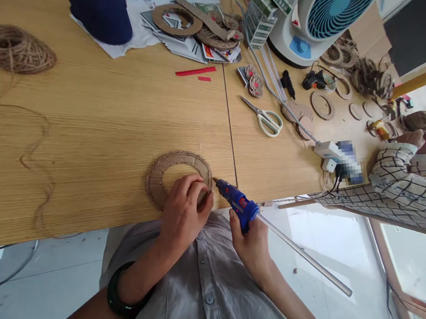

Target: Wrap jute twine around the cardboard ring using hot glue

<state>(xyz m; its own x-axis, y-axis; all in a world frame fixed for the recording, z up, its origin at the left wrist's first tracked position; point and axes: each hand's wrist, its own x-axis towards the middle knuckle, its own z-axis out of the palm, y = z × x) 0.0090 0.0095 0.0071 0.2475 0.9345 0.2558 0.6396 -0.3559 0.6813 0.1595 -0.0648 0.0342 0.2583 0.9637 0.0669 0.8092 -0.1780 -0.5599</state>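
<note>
A flat cardboard ring [157,186] lies at the table's front edge, with twine along its outer rim. My left hand [186,212] grips the ring's near right side, its fingers bent over the cardboard and into the hole. In my right hand [251,243] is a blue glue gun [237,198], a long glue stick protruding from its back. The gun's nozzle points at the ring's right rim, touching it or very close. Twine [44,128] trails across the left of the table from a ball [16,49].
White-handled scissors [269,121] and red strips [195,71] lie ahead. A fan [334,7], cable, power strip [327,150] and several cardboard rings are at right. Another person's checked sleeve [392,166] is at far right. A dark blue object [102,12] stands at the back.
</note>
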